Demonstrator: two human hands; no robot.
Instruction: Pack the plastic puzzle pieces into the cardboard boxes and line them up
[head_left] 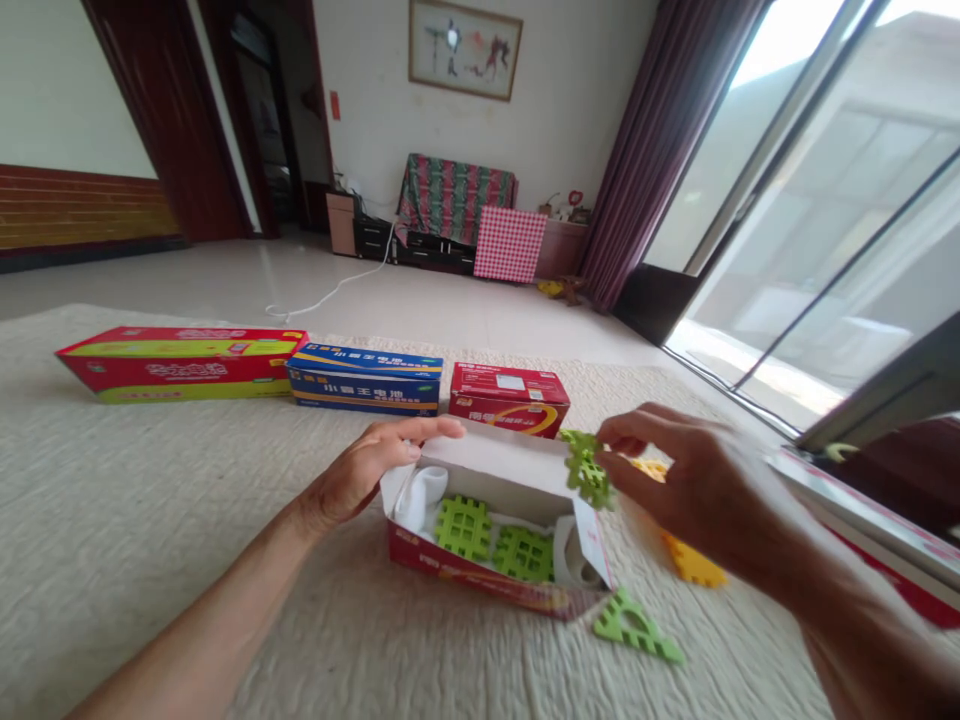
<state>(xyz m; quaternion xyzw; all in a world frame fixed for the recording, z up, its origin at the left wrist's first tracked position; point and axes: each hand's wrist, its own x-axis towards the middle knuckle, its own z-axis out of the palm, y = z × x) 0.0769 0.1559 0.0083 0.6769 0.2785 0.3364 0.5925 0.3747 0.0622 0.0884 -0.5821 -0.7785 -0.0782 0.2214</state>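
An open red cardboard box (480,588) sits on the pale textured cover, its white lid (502,450) raised. Inside lie two green interlocking plastic building pieces (463,527) with window-like cutouts, between white rolled items (424,497) at the ends. My left hand (367,468) grips the lid at its back left corner, thumb and fingers around the edge. Above the box's right end, my right hand (667,470) pinches another green building piece (587,467) between thumb and fingers. A green triangular piece (636,628) rests beside the box's front right corner.
Yellow pieces (694,560) lie to the right, partly behind my right forearm. Behind the open box stand a closed red box (510,395), a blue box (365,380) and a long red and lime box (184,365) in a row.
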